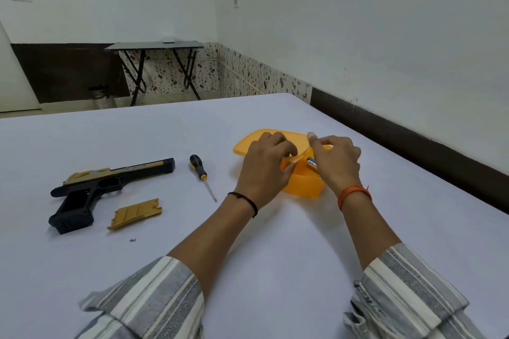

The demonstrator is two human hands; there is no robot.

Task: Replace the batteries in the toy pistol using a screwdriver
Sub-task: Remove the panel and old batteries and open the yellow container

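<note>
Gripping the lid [249, 143], both hands' fingers [286, 146]; pistol [110, 184] well apart.

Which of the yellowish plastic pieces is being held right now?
The orange box lid: both hands grip its near edge above the box. The gold grip cover lies untouched by the toy pistol.

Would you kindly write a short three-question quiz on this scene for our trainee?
1. True or false: the screwdriver lies between the pistol and the orange box.
2. What does the left hand hold? A) the lid B) the screwdriver C) the pistol
3. Fill in: the gold cover lies on the table, ____ the pistol.

Key: 1 true. 2 A, the lid. 3 off.
</note>
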